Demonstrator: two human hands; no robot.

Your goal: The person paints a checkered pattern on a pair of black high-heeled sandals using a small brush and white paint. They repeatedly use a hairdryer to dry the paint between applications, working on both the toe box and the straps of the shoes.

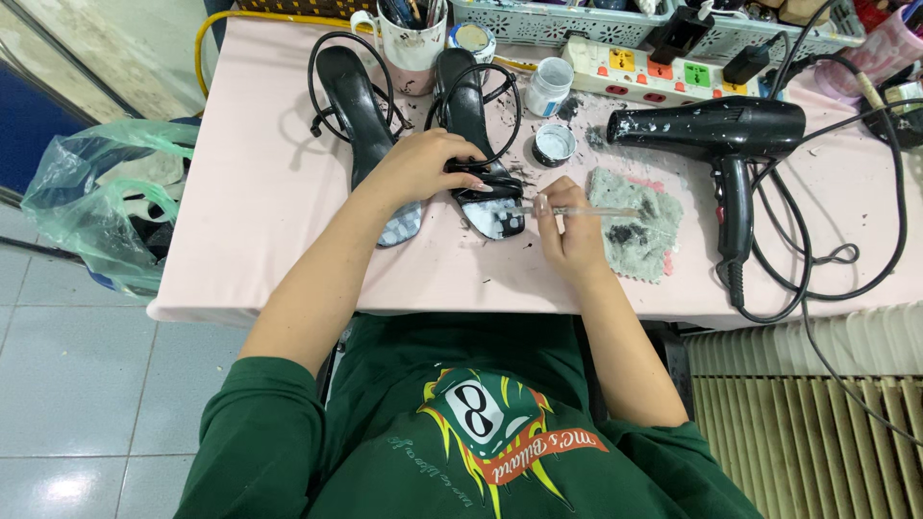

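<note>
Two black strappy sandals lie on the pink table [260, 211]. My left hand [423, 163] rests on the right sandal [476, 135], pressing its front strap down. The left sandal [361, 106] lies beside it, its toe partly hidden under my left wrist. My right hand [567, 235] holds a thin clear-handled brush [577, 210] level, its tip pointing at the right sandal's toe. A small open pot [555, 144] of dark paint stands just beyond the brush.
A black hair dryer [731, 135] with its looping cord lies at the right. A stained grey cloth [639, 226] sits under the brush's end. A white power strip [654, 72], small white jar [550, 85], mug of tools [409, 38] and grey basket line the back. A green plastic bag [96, 202] hangs left.
</note>
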